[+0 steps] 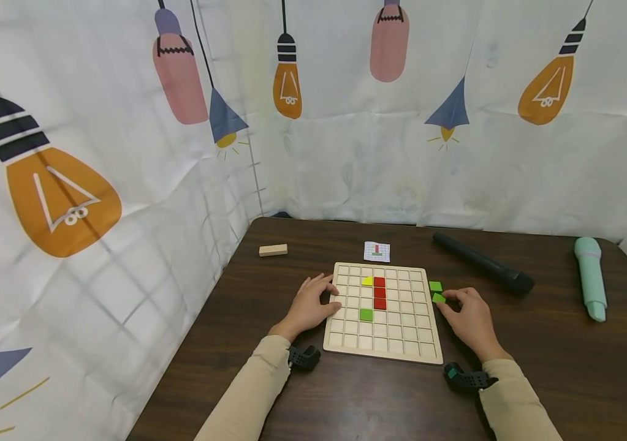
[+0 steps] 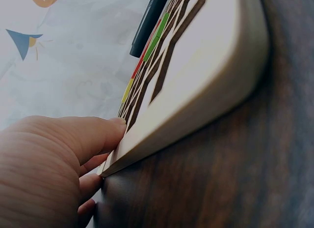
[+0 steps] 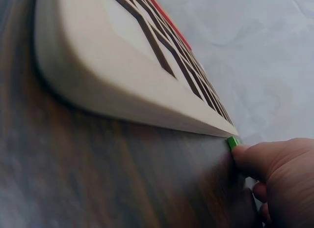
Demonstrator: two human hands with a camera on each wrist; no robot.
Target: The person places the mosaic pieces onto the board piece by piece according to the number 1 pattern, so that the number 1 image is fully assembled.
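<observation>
Nearest the camera, two beige sleeves (image 1: 247,392) reach over a dark wooden table (image 1: 346,404), each wrist wearing a black strap; between them lies a pale wooden board (image 1: 385,346) cut into a grid of square cells; the left hand (image 1: 309,304) rests on the board's left edge, fingers loosely spread over the outer cells and holding nothing, the thumb pressed on the rim in the left wrist view; the right hand (image 1: 472,318) sits just off the board's right edge, its fingertips pinching a green tile (image 1: 438,297) that lies on the table beside the board; the right wrist view shows the thumb (image 3: 255,156) against that tile at the board's corner; a second green tile (image 1: 435,286) lies just beyond the first, apart from the hand; on the board a green square (image 1: 366,314) fills one cell, with three red squares (image 1: 380,293) stacked in the next column and a yellow piece (image 1: 367,281) beside the top one; farther back lie a small pattern card (image 1: 376,251), a wooden block (image 1: 273,250) to the left, a black cylinder (image 1: 481,263) and a mint green handle (image 1: 591,277) to the right; behind hangs a white curtain (image 1: 346,153) printed with light bulbs.
</observation>
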